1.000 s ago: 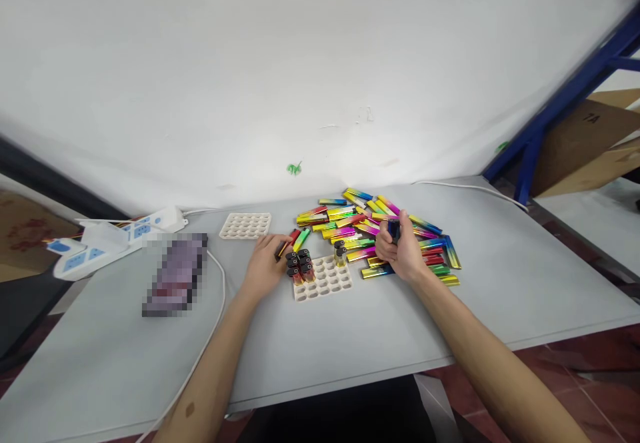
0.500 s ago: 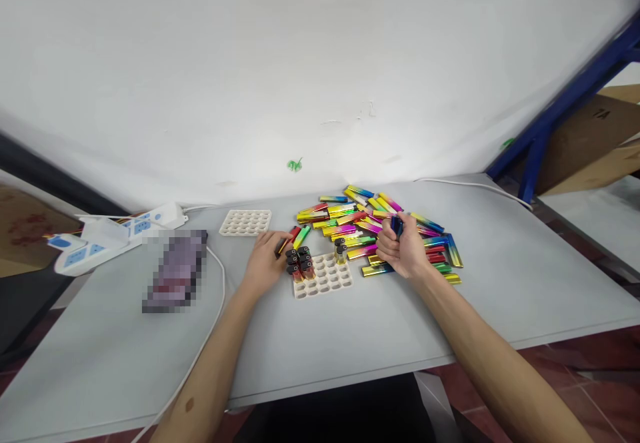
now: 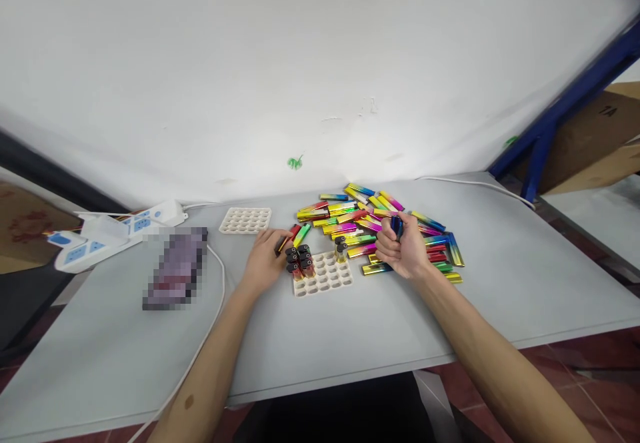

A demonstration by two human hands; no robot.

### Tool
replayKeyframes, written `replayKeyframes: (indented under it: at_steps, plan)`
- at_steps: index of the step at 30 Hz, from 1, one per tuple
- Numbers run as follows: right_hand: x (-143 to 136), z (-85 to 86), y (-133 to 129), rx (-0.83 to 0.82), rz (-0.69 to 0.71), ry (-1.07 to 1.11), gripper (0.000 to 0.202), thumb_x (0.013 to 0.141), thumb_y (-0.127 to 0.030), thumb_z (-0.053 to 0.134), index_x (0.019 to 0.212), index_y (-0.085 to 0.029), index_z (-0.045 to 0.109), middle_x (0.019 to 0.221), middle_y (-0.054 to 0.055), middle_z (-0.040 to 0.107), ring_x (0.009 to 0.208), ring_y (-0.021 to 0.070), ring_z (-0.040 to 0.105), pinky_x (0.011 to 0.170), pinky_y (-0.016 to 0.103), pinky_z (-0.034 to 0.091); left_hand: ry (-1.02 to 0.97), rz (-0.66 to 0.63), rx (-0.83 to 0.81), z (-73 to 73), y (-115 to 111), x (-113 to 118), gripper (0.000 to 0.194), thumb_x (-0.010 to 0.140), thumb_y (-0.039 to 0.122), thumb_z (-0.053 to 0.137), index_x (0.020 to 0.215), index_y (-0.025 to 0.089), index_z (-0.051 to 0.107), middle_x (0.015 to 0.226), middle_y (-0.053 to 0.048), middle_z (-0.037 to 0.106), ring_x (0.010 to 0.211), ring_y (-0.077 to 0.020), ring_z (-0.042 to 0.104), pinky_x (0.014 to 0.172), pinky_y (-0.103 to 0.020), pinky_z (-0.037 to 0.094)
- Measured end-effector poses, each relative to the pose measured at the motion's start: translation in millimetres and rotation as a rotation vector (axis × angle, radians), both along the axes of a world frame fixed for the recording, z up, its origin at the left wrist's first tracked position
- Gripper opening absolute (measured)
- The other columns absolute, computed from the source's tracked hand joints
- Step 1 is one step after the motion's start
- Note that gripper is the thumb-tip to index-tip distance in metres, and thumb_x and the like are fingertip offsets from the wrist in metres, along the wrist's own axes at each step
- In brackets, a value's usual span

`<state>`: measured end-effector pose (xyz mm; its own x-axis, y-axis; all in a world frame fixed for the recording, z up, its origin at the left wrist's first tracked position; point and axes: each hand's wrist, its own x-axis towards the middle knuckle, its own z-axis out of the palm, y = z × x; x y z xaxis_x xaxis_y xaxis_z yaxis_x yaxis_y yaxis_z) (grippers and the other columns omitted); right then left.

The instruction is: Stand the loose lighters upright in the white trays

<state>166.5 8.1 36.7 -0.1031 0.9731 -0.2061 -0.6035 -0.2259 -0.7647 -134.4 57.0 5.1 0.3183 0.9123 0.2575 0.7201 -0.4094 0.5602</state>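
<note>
My right hand is closed in a fist around a dark blue shiny tube, its thumb up beside the tube's end. My left hand rests on the table with fingers loosely stretched out, at a dark tube with an orange edge. Just past its fingertips lie a red tube and a green tube. A cream tray with rows of oval holes sits between my hands. Several black-capped tubes stand upright in its left side, and a few more at its far right corner.
A heap of shiny two-coloured tubes spreads behind and around my right hand. A second cream tray lies farther back. To the left are a white power strip, a blurred-out flat object and a white cable.
The view has shifted very slightly. Both hands and the tubes keep their places.
</note>
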Motion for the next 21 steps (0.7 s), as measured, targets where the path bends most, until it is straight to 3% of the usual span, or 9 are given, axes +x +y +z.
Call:
replayKeyframes:
  at_steps: [7,11,15,18,21]
  plan:
    - [-2.2,-1.4,-2.0,0.041,0.048,-0.038,0.052,0.093,-0.059,0.042,0.057,-0.021,0.043,0.045,-0.010,0.015,0.040,0.0068,0.006,0.034,0.018,0.015,0.011,-0.003,0.000,-1.5,0.5,-0.7,0.023,0.095,0.032,0.047,0.105,0.022,0.065,0.106,-0.006,0.069,0.104,-0.0261,0.056,0.093,-0.041,0.043]
    - [-7.8,-3.3,-3.5,0.115,0.058,-0.148,0.049,0.090,-0.064,0.047,0.072,-0.020,0.057,0.052,-0.007,0.028,0.041,0.0073,0.020,0.039,0.020,0.027,0.015,-0.002,0.002,-4.2,2.0,-1.4,0.021,0.094,0.032,0.049,0.105,0.023,0.065,0.106,-0.006,0.069,0.104,-0.0264,0.055,0.093,-0.041,0.043]
    - [-8.2,-6.3,-5.1,0.244,0.049,-0.438,0.030,0.086,-0.050,0.066,0.082,-0.020,0.066,0.069,0.000,0.053,0.063,0.0136,0.049,0.061,0.026,0.044,0.020,-0.003,-0.002,-4.7,2.0,-1.3,0.021,0.095,0.032,0.048,0.105,0.023,0.065,0.106,-0.006,0.069,0.105,-0.0264,0.055,0.093,-0.041,0.044]
    - [-4.3,-7.4,-6.1,0.375,0.066,-0.671,0.027,0.085,-0.046,0.070,0.077,-0.021,0.067,0.077,0.001,0.056,0.074,0.0161,0.051,0.067,0.027,0.043,0.020,0.004,0.000,-4.5,1.9,-1.1,0.021,0.095,0.033,0.048,0.105,0.023,0.065,0.106,-0.006,0.069,0.104,-0.0264,0.055,0.093,-0.041,0.044]
    - [-0.7,-7.1,-6.3,0.443,0.098,-0.751,0.026,0.085,-0.045,0.070,0.075,-0.021,0.068,0.080,0.001,0.055,0.074,0.0160,0.049,0.065,0.028,0.041,0.019,0.011,0.001,-4.6,2.3,-1.1,0.021,0.095,0.032,0.049,0.105,0.023,0.065,0.106,-0.007,0.069,0.104,-0.0268,0.055,0.093,-0.042,0.044]
